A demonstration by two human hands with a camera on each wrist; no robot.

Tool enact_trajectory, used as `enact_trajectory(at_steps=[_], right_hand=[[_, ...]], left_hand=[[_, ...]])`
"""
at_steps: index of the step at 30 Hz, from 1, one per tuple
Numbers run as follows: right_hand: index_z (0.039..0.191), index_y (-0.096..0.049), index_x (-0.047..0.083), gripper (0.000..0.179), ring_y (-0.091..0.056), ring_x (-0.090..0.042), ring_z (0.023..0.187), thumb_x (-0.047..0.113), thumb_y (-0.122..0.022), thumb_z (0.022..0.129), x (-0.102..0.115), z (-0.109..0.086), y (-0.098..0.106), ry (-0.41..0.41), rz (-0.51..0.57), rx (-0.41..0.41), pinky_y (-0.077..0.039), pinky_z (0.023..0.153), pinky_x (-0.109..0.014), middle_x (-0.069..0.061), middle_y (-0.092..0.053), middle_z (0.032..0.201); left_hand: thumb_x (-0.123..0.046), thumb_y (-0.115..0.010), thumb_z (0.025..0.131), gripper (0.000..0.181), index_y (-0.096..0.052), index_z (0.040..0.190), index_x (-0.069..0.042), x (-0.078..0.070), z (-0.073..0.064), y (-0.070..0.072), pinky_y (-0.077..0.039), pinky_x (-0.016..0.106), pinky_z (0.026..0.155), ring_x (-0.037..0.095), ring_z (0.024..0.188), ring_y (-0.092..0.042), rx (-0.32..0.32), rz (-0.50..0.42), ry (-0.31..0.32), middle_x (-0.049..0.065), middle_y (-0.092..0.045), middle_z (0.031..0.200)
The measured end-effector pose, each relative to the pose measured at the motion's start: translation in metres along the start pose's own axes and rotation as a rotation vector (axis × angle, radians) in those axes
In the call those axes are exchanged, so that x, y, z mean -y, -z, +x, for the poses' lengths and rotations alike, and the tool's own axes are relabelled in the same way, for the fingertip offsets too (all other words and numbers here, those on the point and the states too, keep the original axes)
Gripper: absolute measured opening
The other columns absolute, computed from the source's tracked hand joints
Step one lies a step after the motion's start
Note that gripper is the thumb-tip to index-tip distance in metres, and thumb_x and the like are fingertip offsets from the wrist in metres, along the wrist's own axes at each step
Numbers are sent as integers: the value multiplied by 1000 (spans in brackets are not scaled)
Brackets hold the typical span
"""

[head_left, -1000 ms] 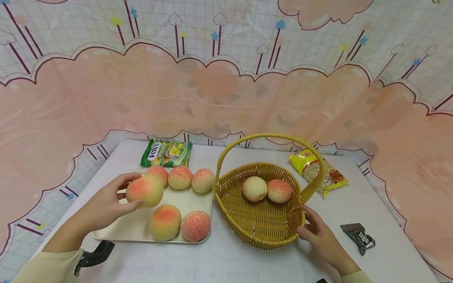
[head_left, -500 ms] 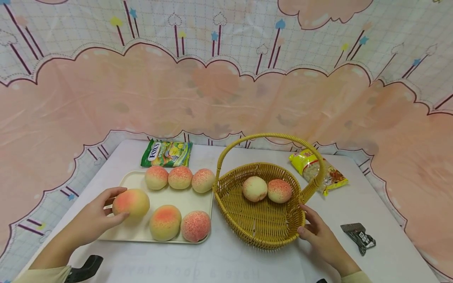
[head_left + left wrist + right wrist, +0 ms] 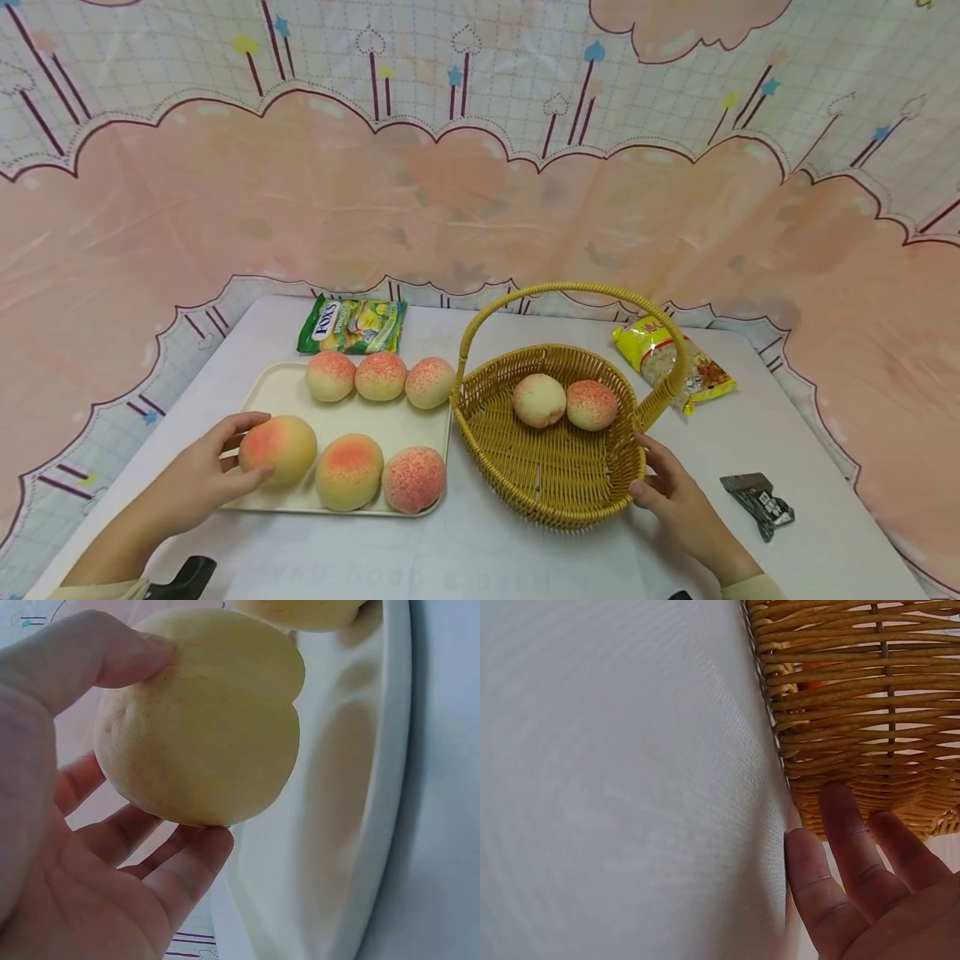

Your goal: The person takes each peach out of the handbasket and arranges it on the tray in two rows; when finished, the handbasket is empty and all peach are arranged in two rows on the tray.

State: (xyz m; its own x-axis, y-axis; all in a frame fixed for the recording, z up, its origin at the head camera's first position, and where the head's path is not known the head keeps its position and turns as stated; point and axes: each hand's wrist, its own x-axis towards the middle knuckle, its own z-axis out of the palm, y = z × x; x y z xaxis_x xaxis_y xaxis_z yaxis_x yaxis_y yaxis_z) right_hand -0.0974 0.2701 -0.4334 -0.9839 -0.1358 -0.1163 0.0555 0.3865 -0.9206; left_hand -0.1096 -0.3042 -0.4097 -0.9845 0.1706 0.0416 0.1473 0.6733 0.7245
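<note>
In the head view my left hand (image 3: 213,471) holds a large yellow peach (image 3: 287,450) with an orange-red blush at the cream tray's (image 3: 262,392) front left. The left wrist view shows the thumb on one side of that peach and fingers on the other; whether it touches the tray cannot be told. Several more peaches share the tray, among them another large peach (image 3: 349,472) and a red-speckled peach (image 3: 414,479). My right hand (image 3: 678,500) rests against the wicker basket's (image 3: 555,500) right side, its fingertips (image 3: 840,796) touching the weave.
Two peaches (image 3: 566,402) lie inside the basket, under its tall arched handle (image 3: 570,287). A green candy bag (image 3: 352,325) is behind the tray. At right are a yellow snack bag (image 3: 675,362) and a small dark packet (image 3: 759,504).
My left hand has brought the peach down and left to the tray's front left, uncovering the back-left peach. The right hand and basket have stayed put.
</note>
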Motion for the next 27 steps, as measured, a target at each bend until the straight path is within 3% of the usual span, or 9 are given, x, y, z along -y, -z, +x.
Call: enact_trajectory(at_steps=[2, 5, 11, 14, 16, 18, 23, 25, 27], right_hand=[[158, -21, 7, 66, -50, -49, 126, 14, -57, 103, 0, 0, 0, 1, -1, 3, -55, 86, -37, -39, -22, 153], [158, -21, 8, 66, -51, -48, 125, 14, -57, 103, -1, 0, 0, 5, 1, 4, -55, 86, -36, -39, -22, 153], [157, -22, 8, 66, -51, -49, 125, 13, -57, 103, -1, 0, 0, 17, -2, -5, -55, 85, -35, -39, -23, 153], [157, -22, 8, 66, -55, -45, 121, 13, -58, 103, -1, 1, -1, 29, -5, -9, -55, 84, -33, -38, -24, 153], [157, -22, 7, 65, -56, -44, 119, 13, -57, 103, -1, 1, -1, 39, -5, -8, -54, 83, -31, -39, -25, 152], [157, -21, 6, 65, -56, -44, 120, 12, -57, 103, -2, 1, 0, 43, -3, -2, -54, 83, -31, -39, -24, 152], [158, -21, 6, 65, -55, -45, 121, 12, -56, 103, -3, 0, 0, 37, -5, 0, -54, 84, -31, -40, -24, 152], [158, -21, 7, 65, -56, -44, 120, 12, -56, 103, -3, 0, 0, 32, -8, -1, -54, 84, -32, -39, -24, 152], [158, -21, 7, 65, -55, -44, 121, 13, -56, 103, -2, 0, 0, 28, -12, -2, -54, 84, -32, -39, -24, 153]], left_hand=[[-14, -79, 86, 68, -42, 139, 7, 1, 0, -1, -54, 44, 88, 44, 117, -55, 2, 10, -3, 29, -50, 133], [-16, -81, 85, 67, -45, 138, 5, 4, -1, -3, -55, 33, 87, 34, 114, -58, 8, 19, -3, 26, -53, 132], [-18, -80, 86, 65, -46, 138, 2, 13, -3, -8, -54, 26, 87, 21, 112, -58, 44, -9, -14, 23, -55, 130], [-19, -80, 86, 65, -45, 138, 1, 16, -4, -10, -48, 15, 85, 2, 110, -54, 57, -26, -6, 22, -55, 132], [-18, -80, 86, 65, -45, 139, 1, 17, -5, -10, -47, 14, 85, -3, 109, -52, 64, -40, -8, 23, -54, 132], [-17, -80, 86, 65, -45, 139, 0, 17, -5, -10, -47, 14, 85, 2, 111, -54, 72, -46, -7, 23, -54, 133], [-18, -79, 87, 65, -44, 139, 1, 15, -5, -9, -49, 16, 85, 41, 118, -56, 111, -59, -19, 24, -53, 133], [-17, -78, 88, 64, -44, 139, 1, 14, -4, -8, -48, 16, 85, 43, 117, -55, 128, -65, -31, 24, -52, 133], [-17, -77, 88, 63, -44, 140, 1, 15, -3, -7, -47, 15, 85, 35, 117, -56, 144, -77, -40, 23, -52, 134]])
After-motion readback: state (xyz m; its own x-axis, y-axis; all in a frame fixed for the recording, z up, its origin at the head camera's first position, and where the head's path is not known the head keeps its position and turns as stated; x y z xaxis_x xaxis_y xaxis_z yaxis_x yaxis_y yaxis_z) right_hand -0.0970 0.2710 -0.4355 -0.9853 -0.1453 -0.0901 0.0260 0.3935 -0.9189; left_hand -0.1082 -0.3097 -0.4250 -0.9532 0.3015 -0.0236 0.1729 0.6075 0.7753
